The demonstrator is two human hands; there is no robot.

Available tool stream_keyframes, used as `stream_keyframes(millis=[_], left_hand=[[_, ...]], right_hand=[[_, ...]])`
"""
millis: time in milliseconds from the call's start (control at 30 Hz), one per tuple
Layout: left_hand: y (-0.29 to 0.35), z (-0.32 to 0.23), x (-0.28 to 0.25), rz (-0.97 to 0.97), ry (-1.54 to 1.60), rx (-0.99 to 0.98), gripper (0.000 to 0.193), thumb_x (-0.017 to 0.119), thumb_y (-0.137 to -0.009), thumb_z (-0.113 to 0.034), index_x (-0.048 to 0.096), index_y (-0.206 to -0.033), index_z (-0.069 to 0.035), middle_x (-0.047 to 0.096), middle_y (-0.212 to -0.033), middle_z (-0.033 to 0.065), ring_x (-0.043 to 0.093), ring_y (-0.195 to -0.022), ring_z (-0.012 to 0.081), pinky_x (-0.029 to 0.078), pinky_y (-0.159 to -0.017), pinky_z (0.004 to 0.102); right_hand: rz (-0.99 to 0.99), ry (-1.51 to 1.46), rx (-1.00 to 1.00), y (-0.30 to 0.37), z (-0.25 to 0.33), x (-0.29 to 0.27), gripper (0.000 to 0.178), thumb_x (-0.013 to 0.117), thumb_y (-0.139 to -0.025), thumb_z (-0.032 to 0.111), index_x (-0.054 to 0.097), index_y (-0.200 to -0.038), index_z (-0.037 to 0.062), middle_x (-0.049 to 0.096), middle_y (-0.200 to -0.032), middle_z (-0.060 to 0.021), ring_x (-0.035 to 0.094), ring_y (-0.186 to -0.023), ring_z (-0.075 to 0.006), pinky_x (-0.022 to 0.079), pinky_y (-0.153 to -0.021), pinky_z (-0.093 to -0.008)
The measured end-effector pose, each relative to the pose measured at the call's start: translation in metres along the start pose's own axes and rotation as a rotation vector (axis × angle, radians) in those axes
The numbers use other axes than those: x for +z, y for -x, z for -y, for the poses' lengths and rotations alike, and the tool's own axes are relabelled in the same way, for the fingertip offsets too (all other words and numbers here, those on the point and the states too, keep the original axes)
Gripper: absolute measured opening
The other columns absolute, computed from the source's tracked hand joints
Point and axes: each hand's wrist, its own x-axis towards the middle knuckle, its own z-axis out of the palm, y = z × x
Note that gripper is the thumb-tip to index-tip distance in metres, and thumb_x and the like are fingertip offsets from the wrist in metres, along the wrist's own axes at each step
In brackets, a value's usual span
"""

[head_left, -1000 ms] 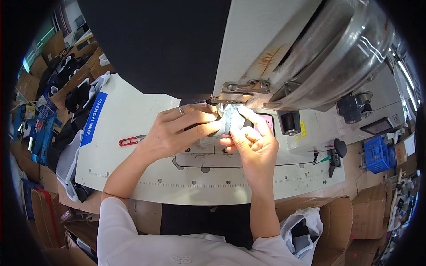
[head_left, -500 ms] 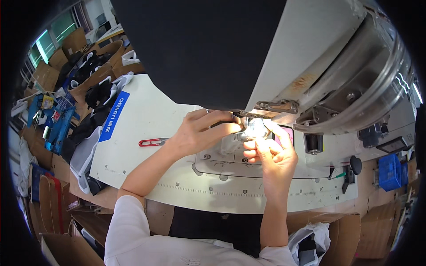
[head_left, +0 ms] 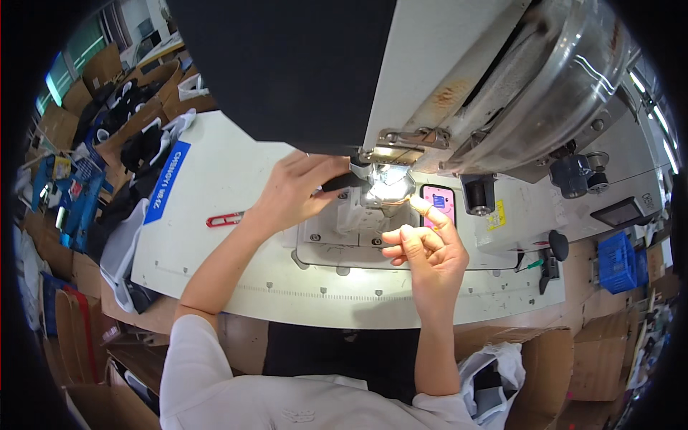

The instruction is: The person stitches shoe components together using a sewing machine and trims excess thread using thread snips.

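Under the sewing machine head (head_left: 459,86), in the head view, I see my left hand (head_left: 294,190) pinching a dark strip (head_left: 342,182) that lies on the pale workpiece (head_left: 358,208) at the lit needle area. My right hand (head_left: 426,247) hovers just beside it, loosely curled, empty. Red snips (head_left: 223,218) lie on the white table (head_left: 215,172).

A pink-framed phone screen (head_left: 438,203) lies beside a yellow label (head_left: 497,214) on the machine.

A small lamp glared white under the sewing machine (head_left: 459,107) head (washing out detail there); the table's (head_left: 215,179) edges bowed, and black vignette ringed everything.
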Motion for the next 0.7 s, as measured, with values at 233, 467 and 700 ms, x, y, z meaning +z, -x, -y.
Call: stream_keyframes(millis=[233, 467, 700], left_hand=[[-0.007, -0.004, -0.011, -0.075, -0.591, -0.028, 0.046, 0.064, -0.064, 0.006, 0.065, -0.109, -0.003, 0.060, -0.087, 0.0102, 0.062, -0.088, 0.0307, 0.051, -0.075, 0.0373], [0.015, -0.099, -0.075, -0.074, 0.045, -0.531, 0.075, 0.077, -0.078, -0.048, 0.057, -0.131, 0.002, 0.063, -0.096, 0.0100, 0.063, -0.091, 0.0228, 0.046, -0.092, 0.0380], [0.058, -0.088, -0.116, 0.116, 0.140, -0.558, 0.076, 0.085, -0.072, -0.042, 0.058, -0.123, 0.006, 0.067, -0.118, 0.0174, 0.062, -0.112, 0.0319, 0.041, -0.104, 0.0432]], right_hand=[[0.021, 0.372, -0.280, 0.006, -0.018, 0.040, 0.037, 0.064, -0.090, 0.000, 0.061, -0.127, 0.0028, 0.074, -0.091, -0.0110, 0.071, -0.076, -0.0115, 0.055, -0.071, -0.0256], [0.065, 0.413, -0.535, 0.006, -0.026, 0.087, 0.042, 0.066, -0.083, -0.001, 0.057, -0.124, -0.0021, 0.062, -0.109, -0.0188, 0.058, -0.102, -0.0383, 0.048, -0.086, -0.0419], [0.452, 0.579, -0.622, 0.035, -0.001, 0.066, 0.035, 0.072, -0.086, 0.013, 0.060, -0.117, 0.0014, 0.063, -0.101, -0.0134, 0.060, -0.093, -0.0295, 0.048, -0.076, -0.0397]])
